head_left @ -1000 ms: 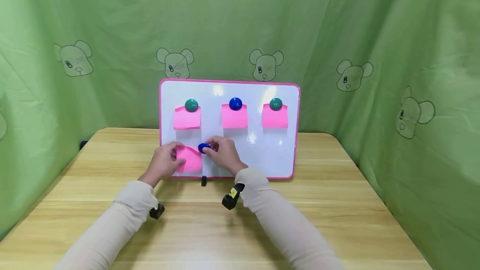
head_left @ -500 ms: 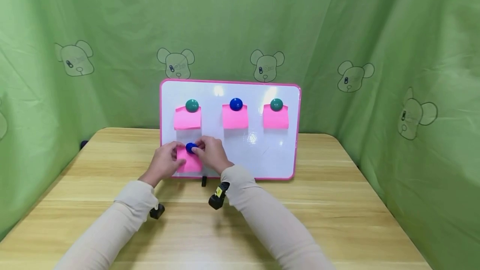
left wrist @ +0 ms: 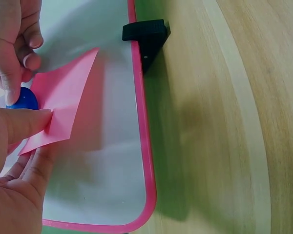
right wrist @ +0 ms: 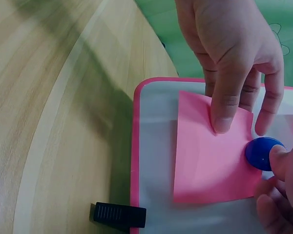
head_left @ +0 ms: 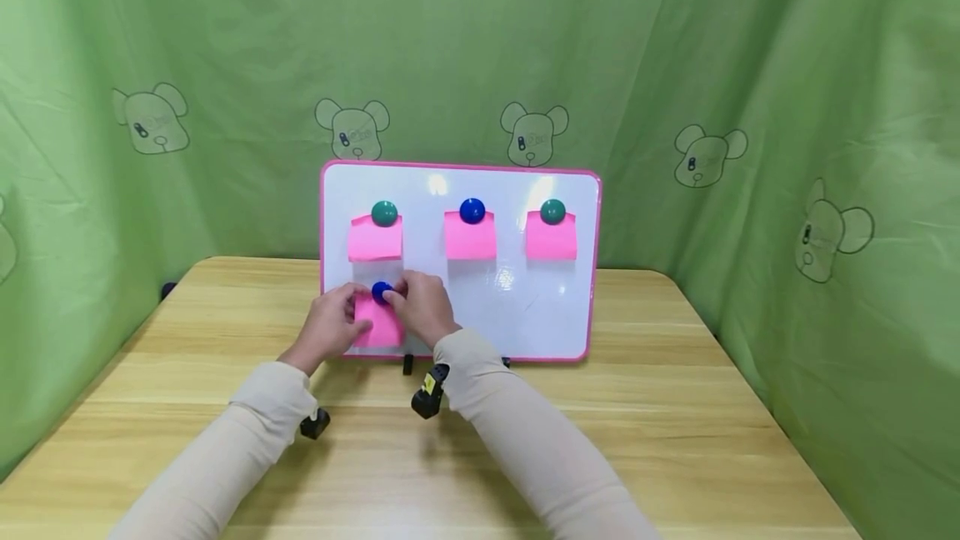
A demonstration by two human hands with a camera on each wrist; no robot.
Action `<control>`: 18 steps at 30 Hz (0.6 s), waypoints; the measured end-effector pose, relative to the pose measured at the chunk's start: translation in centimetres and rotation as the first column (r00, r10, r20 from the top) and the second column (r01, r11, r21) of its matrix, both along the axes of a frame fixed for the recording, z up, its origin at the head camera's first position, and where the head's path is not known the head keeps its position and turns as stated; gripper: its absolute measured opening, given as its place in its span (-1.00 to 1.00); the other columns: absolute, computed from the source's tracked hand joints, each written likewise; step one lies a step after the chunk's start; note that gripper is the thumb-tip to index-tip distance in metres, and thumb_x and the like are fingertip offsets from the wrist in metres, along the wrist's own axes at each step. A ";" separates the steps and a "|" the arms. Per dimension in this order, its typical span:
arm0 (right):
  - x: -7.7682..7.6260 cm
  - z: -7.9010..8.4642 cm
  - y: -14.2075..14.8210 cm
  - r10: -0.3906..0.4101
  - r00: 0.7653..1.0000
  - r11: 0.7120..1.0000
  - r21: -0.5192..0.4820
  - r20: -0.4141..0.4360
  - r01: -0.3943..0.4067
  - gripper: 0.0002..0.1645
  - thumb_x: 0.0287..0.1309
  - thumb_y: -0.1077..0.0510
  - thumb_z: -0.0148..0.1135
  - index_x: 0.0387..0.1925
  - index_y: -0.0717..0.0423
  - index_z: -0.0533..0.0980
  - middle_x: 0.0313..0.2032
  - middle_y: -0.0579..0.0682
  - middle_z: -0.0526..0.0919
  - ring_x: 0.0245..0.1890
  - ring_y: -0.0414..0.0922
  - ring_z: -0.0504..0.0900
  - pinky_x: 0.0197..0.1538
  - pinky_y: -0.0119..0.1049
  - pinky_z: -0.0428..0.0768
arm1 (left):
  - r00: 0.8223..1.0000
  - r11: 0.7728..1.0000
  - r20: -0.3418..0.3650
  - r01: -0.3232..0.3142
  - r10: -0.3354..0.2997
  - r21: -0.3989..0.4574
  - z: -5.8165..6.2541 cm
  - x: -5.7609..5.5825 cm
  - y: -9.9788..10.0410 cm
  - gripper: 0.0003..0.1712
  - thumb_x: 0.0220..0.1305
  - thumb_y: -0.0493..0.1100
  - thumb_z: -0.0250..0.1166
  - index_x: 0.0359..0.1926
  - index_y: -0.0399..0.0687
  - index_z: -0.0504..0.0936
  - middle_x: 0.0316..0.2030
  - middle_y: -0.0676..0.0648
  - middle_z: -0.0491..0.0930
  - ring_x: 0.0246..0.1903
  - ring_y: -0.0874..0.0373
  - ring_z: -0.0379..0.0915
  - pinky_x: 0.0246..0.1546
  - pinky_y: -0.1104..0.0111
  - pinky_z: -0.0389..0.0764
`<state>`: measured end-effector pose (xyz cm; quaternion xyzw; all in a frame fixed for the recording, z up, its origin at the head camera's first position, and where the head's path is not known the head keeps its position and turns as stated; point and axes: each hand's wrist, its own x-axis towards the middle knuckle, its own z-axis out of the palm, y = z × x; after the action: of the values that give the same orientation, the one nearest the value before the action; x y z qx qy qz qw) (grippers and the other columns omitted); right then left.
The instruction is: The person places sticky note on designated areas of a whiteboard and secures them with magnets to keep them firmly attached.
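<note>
A whiteboard [head_left: 517, 315] with a pink frame stands on the table. At its lower left, my left hand [head_left: 324, 323] pinches a pink sticky note [right wrist: 205, 161] by its left edge, thumb on the front and fingers behind. My right hand [head_left: 425, 307] holds a round blue magnet [right wrist: 259, 153] between thumb and fingers, at the note's top edge. In the left wrist view the note's lower part [left wrist: 80, 83] curves away from the board, and the magnet [left wrist: 26, 99] sits between the two hands.
Above, three more pink notes hang in a row under a green magnet [head_left: 385, 213], a blue magnet [head_left: 472, 211] and another green magnet [head_left: 552, 212]. Black feet, one being this clip [left wrist: 144, 31], support the board's bottom edge. Green curtains [head_left: 480, 40] surround the wooden table [head_left: 645, 423].
My right hand has moved left with the blue magnet, from beside the lower note onto its top edge, then slightly up. My left hand has stayed on the note.
</note>
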<state>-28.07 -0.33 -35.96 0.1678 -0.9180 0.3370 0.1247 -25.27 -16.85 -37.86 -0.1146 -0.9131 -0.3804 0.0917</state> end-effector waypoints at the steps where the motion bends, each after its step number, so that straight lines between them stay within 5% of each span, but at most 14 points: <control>1: 0.0 0.0 0.0 -0.010 1.000 1.000 0.008 -0.004 0.010 -0.78 0.18 0.06 0.35 -0.49 0.07 0.55 -0.57 -0.13 0.55 -0.54 -0.22 0.47 -0.46 -0.45 0.41 | 1.000 1.000 -0.003 0.001 -0.001 -0.001 0.0 0.0 0.0 -0.44 0.06 -0.38 0.41 0.12 -0.34 0.48 -0.15 -0.28 0.55 -0.17 -0.11 0.54 -0.12 0.11 0.61; 11: -0.3 -0.7 0.0 -0.051 0.998 0.996 0.074 -0.029 0.053 -0.71 0.20 0.05 0.33 -0.55 0.05 0.49 -0.59 -0.13 0.54 -0.55 -0.22 0.47 -0.46 -0.43 0.42 | 1.000 1.000 0.000 0.001 -0.001 0.005 -0.3 -0.2 0.1 -0.42 0.03 -0.40 0.42 0.12 -0.35 0.47 -0.17 -0.27 0.56 -0.19 -0.10 0.55 -0.13 0.12 0.62; 18: -0.3 -0.7 0.9 0.002 1.000 0.999 0.041 -0.013 -0.002 -0.72 0.23 0.04 0.29 -0.54 0.03 0.49 -0.60 -0.13 0.51 -0.57 -0.23 0.44 -0.50 -0.44 0.39 | 1.000 1.000 -0.020 -0.022 0.022 -0.022 -0.1 -0.2 0.2 -0.46 0.06 -0.34 0.42 0.09 -0.34 0.48 -0.22 -0.24 0.53 -0.22 -0.07 0.52 -0.16 0.13 0.61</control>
<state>-28.34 0.53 -36.66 0.1733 -0.9237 0.3172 0.1269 -25.44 -16.65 -37.98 -0.1094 -0.9175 -0.3681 0.1037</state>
